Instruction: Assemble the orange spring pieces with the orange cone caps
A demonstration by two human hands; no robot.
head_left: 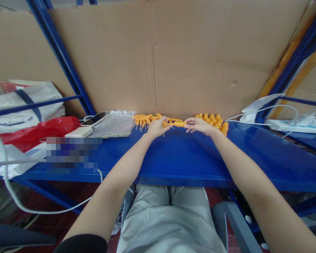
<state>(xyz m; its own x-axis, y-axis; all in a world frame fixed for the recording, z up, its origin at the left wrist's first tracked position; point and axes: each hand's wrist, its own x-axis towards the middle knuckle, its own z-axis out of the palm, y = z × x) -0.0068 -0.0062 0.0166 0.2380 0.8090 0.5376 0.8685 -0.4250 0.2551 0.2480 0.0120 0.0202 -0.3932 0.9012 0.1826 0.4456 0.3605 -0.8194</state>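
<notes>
- Left hand [158, 128]: thumb and fingers were closed in a narrow pinch on the left part of an orange piece [178, 124].
- Right hand [200, 126]: fingertips were nearly together at the right end of the same piece, the other fingers loosely curled. Couldn't tell whether it was one part or two joined.
- The piece lay crosswise between the hands, over the far part of the blue tabletop [179, 154]. Couldn't tell whether it touched the surface.
- Left of the left hand: a cluster of orange pieces with metal spirals [141, 120], along the far edge.
- Right, just beyond the right hand: a group of thicker orange parts [213, 120], packed close together.
- Farther left on the table: a clear plastic bag [116, 125], a phone [94, 119], a white box [79, 132], then a red bag [50, 130] with a pale tote [44, 100] behind it.
- White cables ran at both sides, one looping below the near left edge.
- Far side: a cardboard wall [155, 59] stood behind the table, between blue frame posts [60, 52].
- Near side: pale trousers [168, 218] showed below the edge, with a grey armrest [237, 225] to the right and reddish floor beneath.
</notes>
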